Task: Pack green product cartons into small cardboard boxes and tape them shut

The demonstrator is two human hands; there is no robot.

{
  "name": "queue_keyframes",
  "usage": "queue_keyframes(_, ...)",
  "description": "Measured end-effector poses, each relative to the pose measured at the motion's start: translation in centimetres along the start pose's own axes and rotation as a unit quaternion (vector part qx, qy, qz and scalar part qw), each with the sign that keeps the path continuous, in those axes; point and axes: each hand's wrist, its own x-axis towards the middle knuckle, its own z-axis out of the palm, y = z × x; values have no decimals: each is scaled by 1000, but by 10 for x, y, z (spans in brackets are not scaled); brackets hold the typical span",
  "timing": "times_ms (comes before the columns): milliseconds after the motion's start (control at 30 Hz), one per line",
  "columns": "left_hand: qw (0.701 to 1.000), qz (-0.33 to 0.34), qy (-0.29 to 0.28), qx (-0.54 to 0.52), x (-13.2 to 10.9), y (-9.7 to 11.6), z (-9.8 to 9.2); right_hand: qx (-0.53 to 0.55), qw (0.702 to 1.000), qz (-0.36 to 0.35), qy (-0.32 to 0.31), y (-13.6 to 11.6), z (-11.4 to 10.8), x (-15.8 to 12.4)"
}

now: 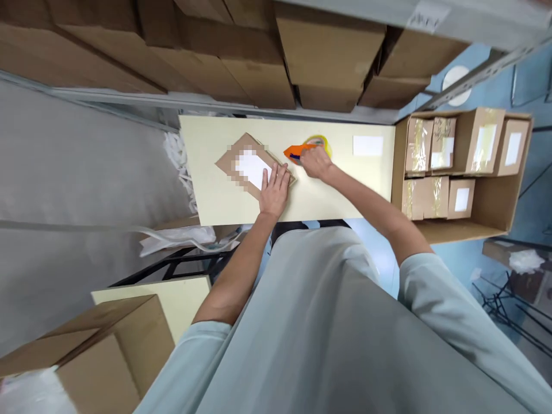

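Note:
A flat brown cardboard parcel (235,161) with a white label lies tilted on the pale yellow table (207,195). My left hand (273,191) rests flat on the parcel's near right corner, fingers stretched out. My right hand (316,163) is closed around the handle of an orange tape dispenser (294,152) carrying a yellow-rimmed roll of clear tape (319,141). The dispenser sits on the table just right of the parcel's right edge.
A white label sheet (368,145) lies at the table's far right. A big open carton (495,207) to the right holds several taped small parcels. Stacked cartons (328,52) fill the shelf behind. White packing scraps (179,158) hang left; another box (107,351) stands near left.

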Motion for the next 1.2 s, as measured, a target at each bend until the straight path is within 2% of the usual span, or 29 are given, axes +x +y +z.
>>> queue_keyframes(100, 1000, 6, 1, 5, 4, 2, -1, -17, 997, 74, -10, -13, -26, 2)
queue_keyframes(267, 999, 20, 27, 0, 3, 14, -12, -39, 995, 79, 44, -20, -85, -25)
queue_keyframes(333, 995, 1, 90, -34, 14, 25, -23, -35, 994, 73, 75, -22, -111, -42)
queue_keyframes(367, 988, -7, 146, -50, 23, 32, -32, -28, 993, 76, 85, -24, -125, -49)
queue_keyframes(467, 949, 40, 307, -68, 68, 61, -81, -15, 985, 87, 150, -34, -171, -57)
queue_keyframes(533, 924, 80, 367, -69, 103, 83, -128, -18, 973, 83, 213, -41, -206, -50)
queue_keyframes(600, 913, 90, 393, -69, 132, 102, -175, -27, 960, 73, 267, -45, -243, -34)
queue_keyframes(667, 912, 80, 398, -63, 153, 116, -214, -39, 952, 64, 295, -44, -276, -14)
queue_keyframes(733, 913, 66, 400, -52, 162, 125, -242, -51, 952, 59, 297, -40, -302, 6)
queue_keyframes(800, 913, 60, 401, -39, 161, 130, -257, -57, 955, 64, 283, -34, -316, 22)
queue_keyframes(900, 917, 61, 393, -21, 150, 132, -260, -60, 960, 83, 262, -26, -320, 41)
queue_keyframes(1000, 928, 45, 370, -8, 134, 126, -247, -57, 958, 87, 267, -23, -315, 53)
queue_keyframes(1100, 943, 13, 332, -5, 114, 110, -216, -45, 954, 89, 281, -23, -313, 59)
queue_keyframes(1167, 955, -6, 297, -8, 96, 94, -186, -30, 952, 77, 294, -23, -311, 58)
queue_keyframes(1200, 961, -16, 276, -11, 84, 85, -169, -23, 944, 45, 327, -22, -306, 57)
